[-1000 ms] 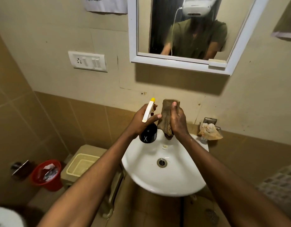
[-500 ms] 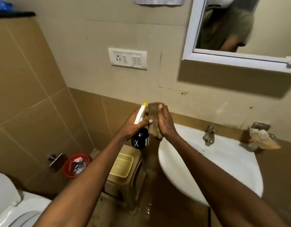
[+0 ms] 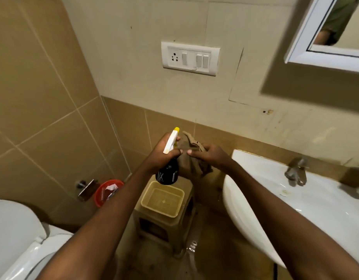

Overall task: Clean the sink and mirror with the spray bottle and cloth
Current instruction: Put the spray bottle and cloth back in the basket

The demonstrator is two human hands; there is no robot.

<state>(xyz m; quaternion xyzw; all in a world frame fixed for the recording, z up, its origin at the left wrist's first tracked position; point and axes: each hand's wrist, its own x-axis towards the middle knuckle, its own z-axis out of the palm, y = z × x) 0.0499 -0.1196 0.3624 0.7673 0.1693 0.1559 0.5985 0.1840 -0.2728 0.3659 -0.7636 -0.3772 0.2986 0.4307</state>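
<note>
Holding the spray bottle by its neck, left hand is up w/ right hand, which grips the brown cloth beside it. Bottle has a white scissors mark; no words readable. Sink is to the right, mirror up high.

My two arms are bare from elbow to wrist: no sleeves, watch, bands or gloves on either forearm. My left hand and right hand carry no rings that I can make out; nails short. In the white-framed wall mirror, near its lower left corner, a reflected strip of me: olive-green short-sleeved shirt, sleeve hem ending above the elbow, bare arm below it. Rest of the reflection cut off.
</note>
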